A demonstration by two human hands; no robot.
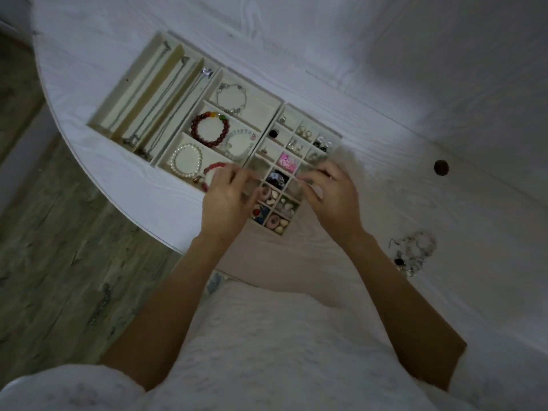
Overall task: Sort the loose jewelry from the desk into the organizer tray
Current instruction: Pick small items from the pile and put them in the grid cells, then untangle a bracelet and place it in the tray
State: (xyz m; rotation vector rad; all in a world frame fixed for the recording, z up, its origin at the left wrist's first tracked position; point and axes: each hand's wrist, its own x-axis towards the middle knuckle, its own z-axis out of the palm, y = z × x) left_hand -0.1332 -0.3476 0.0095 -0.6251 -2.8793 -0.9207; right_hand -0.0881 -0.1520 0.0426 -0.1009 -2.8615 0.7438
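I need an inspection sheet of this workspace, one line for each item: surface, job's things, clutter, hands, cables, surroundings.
Surface: white desk with wood grain and a curved edge.
Job's things: organizer tray holds necklaces, a dark red bead bracelet, a pearl bracelet and small filled compartments; loose jewelry pile lies on the desk, apart from the tray.
Clutter: nothing seen.
Hands: left hand and right hand are over the small compartments; blurred, so what the fingers hold cannot be told.
Cables: nothing seen; a round dark hole is in the desk.
Surroundings: grey wood-look floor; light clothing on the person.
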